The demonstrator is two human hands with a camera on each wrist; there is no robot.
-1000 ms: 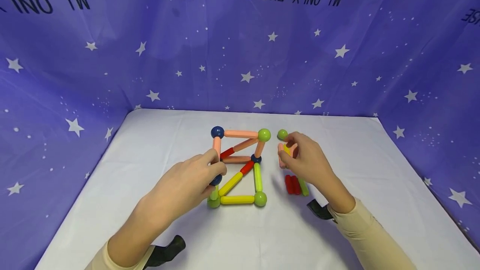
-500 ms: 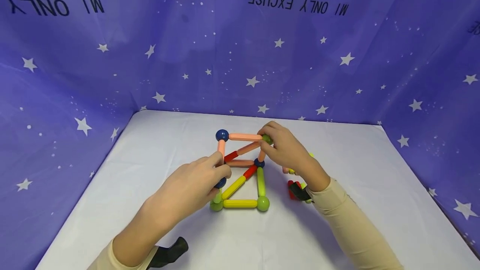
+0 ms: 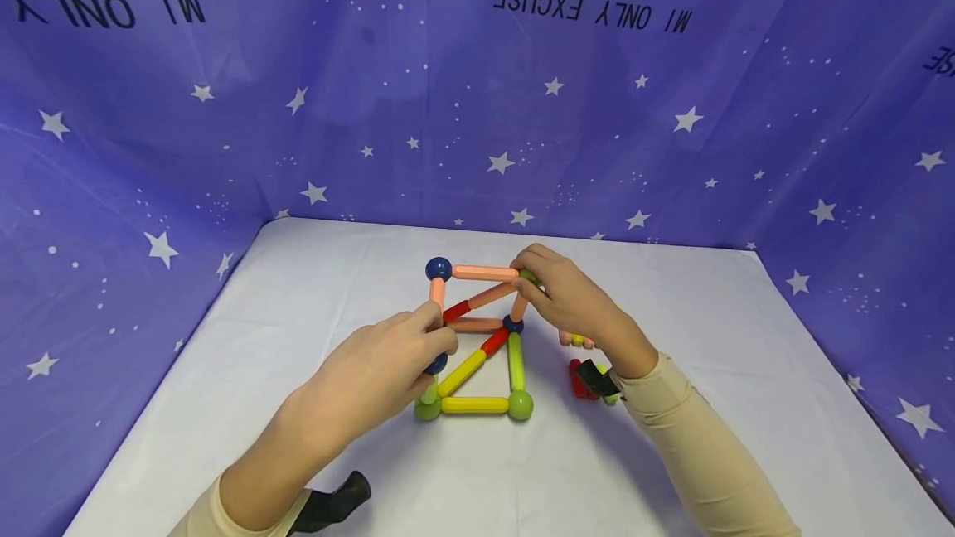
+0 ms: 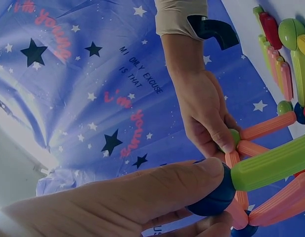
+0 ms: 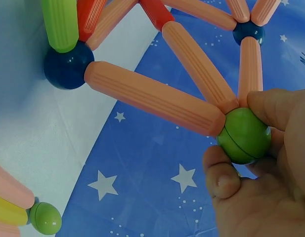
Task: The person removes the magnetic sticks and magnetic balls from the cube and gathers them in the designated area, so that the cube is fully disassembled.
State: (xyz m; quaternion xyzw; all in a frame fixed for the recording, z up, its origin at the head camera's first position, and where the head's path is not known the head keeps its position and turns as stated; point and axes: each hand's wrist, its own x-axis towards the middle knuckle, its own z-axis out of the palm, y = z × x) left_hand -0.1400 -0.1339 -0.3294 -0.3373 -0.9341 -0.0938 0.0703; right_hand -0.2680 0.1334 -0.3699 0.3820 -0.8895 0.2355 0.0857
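Observation:
A frame of ribbed rods and balls stands on the table. My left hand [image 3: 373, 367] grips its near-left blue ball [image 4: 215, 195], thumb on one side and fingers on the other; a light green rod [image 4: 273, 165] runs from that ball. With thumb and fingers my right hand [image 3: 567, 292] pinches the green ball [image 5: 243, 136] at the frame's far right corner. Salmon rods [image 5: 157, 98] meet at this ball. Another salmon rod [image 3: 483, 273] links it to the far-left blue ball [image 3: 438, 269]. Red-and-yellow [image 3: 464, 371] and red-and-salmon diagonals cross the frame.
Right of the frame lie loose salmon and yellow rods [image 3: 577, 340], partly hidden by the right wrist. Red rods [image 3: 576, 379] and green ones lie nearer. A loose green ball [image 5: 47, 218] touches the rod ends. A starry purple cloth [image 3: 477, 106] walls the white table [image 3: 694, 338].
My right hand has moved left from the loose rods to the frame's far right green ball and now pinches it. The left hand keeps its hold on the blue ball. The head view has shifted slightly.

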